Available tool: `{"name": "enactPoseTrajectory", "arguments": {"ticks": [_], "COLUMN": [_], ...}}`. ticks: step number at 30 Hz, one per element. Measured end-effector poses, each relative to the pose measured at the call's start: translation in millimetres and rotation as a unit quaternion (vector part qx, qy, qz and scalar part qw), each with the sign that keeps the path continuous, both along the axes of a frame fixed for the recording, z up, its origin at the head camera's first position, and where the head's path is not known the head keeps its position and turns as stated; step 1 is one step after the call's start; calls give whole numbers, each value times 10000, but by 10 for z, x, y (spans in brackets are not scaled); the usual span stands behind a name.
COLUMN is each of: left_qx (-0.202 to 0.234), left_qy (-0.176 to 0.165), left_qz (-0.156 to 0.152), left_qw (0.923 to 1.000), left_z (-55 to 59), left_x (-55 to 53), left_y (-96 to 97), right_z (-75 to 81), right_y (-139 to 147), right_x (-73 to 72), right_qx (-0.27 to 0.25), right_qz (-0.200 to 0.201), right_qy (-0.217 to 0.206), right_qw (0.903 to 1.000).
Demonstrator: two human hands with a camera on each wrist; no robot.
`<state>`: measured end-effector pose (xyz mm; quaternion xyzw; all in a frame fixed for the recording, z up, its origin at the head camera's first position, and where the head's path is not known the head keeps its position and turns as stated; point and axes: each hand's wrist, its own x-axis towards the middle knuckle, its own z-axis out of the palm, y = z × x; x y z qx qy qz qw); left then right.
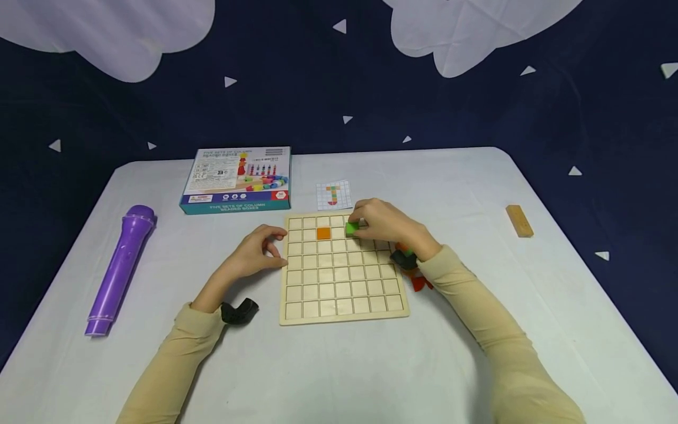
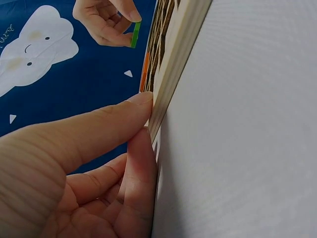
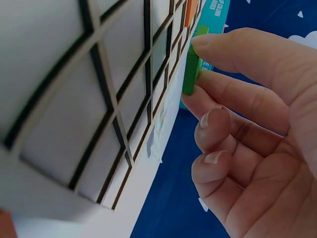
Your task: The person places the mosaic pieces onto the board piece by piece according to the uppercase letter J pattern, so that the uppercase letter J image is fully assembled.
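A pale wooden grid board (image 1: 341,291) lies flat on the white table. My right hand (image 1: 384,219) pinches a green square tile (image 3: 192,69) between thumb and fingers, close over the upper right part of the grid; its other fingers curl loosely. An orange square tile (image 1: 323,234) sits in a cell of the grid's second row. My left hand (image 1: 255,254) rests at the board's left edge, thumb and fingertips touching the rim (image 2: 174,64). Beyond the board, a small pattern card (image 1: 333,195) shows a T-like figure of coloured squares.
Red and orange pieces (image 1: 418,283) lie right of the board, partly hidden under my right wrist. A boxed bead set (image 1: 238,179) is at the back left, a purple tube (image 1: 120,271) at the far left. A wooden block (image 1: 519,221) lies at the right.
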<state>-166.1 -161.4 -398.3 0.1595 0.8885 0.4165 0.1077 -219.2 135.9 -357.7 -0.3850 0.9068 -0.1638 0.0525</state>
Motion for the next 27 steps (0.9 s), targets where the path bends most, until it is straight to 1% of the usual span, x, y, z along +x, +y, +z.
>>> {"name": "enactPoseTrajectory", "arguments": {"ticks": [9,16,23,27], "left_qx": [11,-12,-28,-34], "left_qy": [19,47,-24,-39], "left_qz": [-5,-8,-9,-7], "left_qw": [10000,10000,10000,10000], "left_z": [-1,-3,7,5], "left_x": [3,3,-1,-8], "left_y": [5,1,10,6], "right_z": [-8,-15,-34,-54], "right_y": [-101,-156,-205,-231], "right_x": [-15,-23,-40,-48], "right_qx": [236,262,392,396], "right_qz": [141,258,261,242], "right_qy": [-46,-65,-190,-192], "right_qw": [9996,9993,9987,9987]}}
